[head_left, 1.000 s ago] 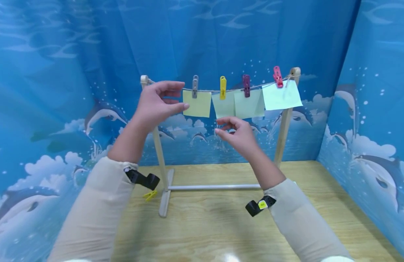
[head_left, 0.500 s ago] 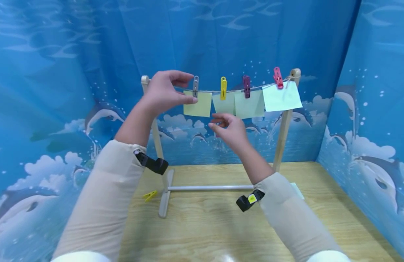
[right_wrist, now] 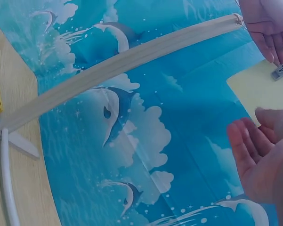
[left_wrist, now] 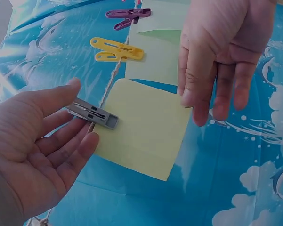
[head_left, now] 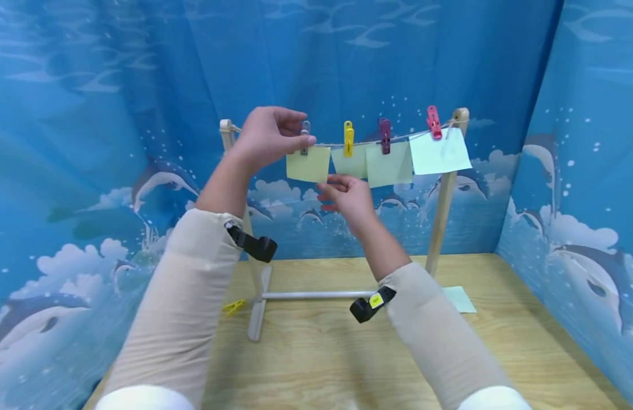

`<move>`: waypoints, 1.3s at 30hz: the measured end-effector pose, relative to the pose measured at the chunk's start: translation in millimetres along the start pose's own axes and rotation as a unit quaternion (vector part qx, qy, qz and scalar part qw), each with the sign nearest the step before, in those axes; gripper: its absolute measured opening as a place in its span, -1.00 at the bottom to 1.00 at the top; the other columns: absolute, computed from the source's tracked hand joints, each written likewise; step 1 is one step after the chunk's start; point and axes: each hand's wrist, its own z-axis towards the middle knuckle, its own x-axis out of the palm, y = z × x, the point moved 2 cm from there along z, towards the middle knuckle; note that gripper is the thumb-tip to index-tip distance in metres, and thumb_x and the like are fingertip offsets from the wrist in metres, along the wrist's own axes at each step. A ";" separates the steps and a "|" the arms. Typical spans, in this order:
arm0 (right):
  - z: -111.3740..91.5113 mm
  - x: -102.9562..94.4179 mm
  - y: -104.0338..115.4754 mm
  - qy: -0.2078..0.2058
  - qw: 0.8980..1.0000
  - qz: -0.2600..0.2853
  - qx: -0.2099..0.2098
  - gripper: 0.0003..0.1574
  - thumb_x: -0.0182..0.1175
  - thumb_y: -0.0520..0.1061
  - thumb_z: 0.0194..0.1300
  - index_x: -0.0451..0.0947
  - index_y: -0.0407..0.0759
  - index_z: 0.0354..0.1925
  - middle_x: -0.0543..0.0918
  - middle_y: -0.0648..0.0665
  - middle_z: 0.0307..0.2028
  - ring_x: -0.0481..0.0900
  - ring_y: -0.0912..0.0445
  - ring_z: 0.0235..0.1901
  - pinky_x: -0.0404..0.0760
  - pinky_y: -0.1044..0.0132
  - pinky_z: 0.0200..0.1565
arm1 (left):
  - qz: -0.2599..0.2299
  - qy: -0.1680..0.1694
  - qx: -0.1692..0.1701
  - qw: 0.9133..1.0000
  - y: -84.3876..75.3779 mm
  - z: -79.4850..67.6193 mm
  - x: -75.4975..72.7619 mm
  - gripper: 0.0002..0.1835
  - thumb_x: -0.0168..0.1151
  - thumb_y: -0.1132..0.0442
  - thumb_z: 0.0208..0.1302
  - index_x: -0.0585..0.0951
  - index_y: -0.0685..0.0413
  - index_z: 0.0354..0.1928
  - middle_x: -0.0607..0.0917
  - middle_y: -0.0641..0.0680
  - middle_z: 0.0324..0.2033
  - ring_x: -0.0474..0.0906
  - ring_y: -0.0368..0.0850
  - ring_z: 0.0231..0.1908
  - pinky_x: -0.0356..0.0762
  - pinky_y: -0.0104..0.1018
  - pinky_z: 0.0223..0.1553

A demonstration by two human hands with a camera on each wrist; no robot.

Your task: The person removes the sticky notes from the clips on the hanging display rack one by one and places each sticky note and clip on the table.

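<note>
Yellow paper (head_left: 308, 166) hangs at the upper centre of the frame, kept on the string (left_wrist: 115, 73) by a grey clothespin (left_wrist: 95, 114) the left hand (head_left: 267, 133) pinches, while the right hand (head_left: 351, 200) grips the paper's lower right corner, seemingly steadying it.

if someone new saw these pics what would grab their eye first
Probably the colourful row along the string: gray clip, yellow clip, purple clip and red clip, left to right. Next, the hands at the leftmost pale yellow sheet: left hand around the gray clip, right hand at the lower right corner. Behind everything spreads a blue dolphin backdrop.
</note>
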 end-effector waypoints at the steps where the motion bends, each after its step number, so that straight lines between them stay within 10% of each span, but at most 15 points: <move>1: 0.1 -0.2 -0.4 -0.006 1.000 0.014 0.001 -0.59 0.24 -0.10 0.36 0.55 -0.23 0.12 0.70 -0.19 -0.06 0.68 -0.02 -0.11 0.70 0.16 -0.11 | -0.004 -0.004 -0.002 1.000 -0.1 0.5 0.6 -0.37 0.37 -0.01 0.21 0.49 -0.06 0.31 0.63 -0.02 0.08 0.56 -0.22 0.02 0.58 -0.36 0.03; 26: -26.7 -10.6 -14.8 0.006 0.999 0.022 -0.027 -0.70 0.24 -0.15 0.35 0.62 -0.34 -0.04 0.72 -0.23 -0.18 0.69 0.03 -0.24 0.71 0.14 -0.12 | -0.100 -0.116 0.085 0.985 20.5 -11.0 -0.1 -0.73 0.38 0.07 0.20 0.73 0.13 -0.22 0.71 0.06 -0.31 0.63 -0.09 -0.28 0.64 -0.33 -0.14; 39: -44.7 -23.9 -28.0 -0.018 0.998 0.049 -0.025 -0.71 0.24 -0.17 0.36 0.58 -0.37 -0.06 0.72 -0.14 -0.31 0.69 0.01 -0.32 0.72 0.18 -0.19 | -0.252 -0.197 0.116 0.940 28.4 -22.1 -4.7 -0.73 0.46 0.12 0.08 0.75 0.16 -0.26 0.74 0.11 -0.28 0.68 -0.04 -0.26 0.63 -0.33 -0.06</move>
